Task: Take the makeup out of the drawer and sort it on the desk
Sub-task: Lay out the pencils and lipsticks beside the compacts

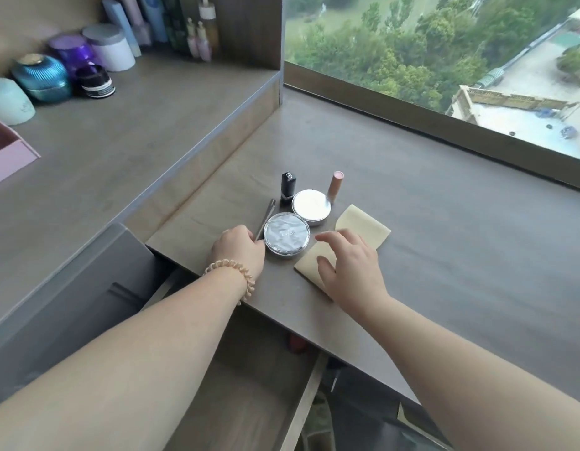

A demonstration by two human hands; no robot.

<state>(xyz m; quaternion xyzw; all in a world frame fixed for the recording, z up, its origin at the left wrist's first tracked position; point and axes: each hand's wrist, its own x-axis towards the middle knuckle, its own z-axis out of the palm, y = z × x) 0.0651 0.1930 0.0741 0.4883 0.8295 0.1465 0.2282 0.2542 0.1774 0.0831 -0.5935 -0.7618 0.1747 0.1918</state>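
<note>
Left hand [238,252] pinched a slim silver tool [265,219], seemingly aligning it left of the near compact [287,237]; right hand [350,270], fingers relaxed, pressed a yellow sachet [363,222] flat on the table [461,255].

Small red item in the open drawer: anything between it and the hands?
Partly. The small red item lies tucked under the grey desk top's front edge, which hides its far part. Nothing else visible blocks it.

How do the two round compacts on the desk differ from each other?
The near compact has a rippled silver lid with lettering; the far compact has a smooth, pale lid. The near compact lies next to the left hand, which holds tweezers; the far compact sits between the black lipstick and the pink tube. Both are round, closed and flat.
</note>
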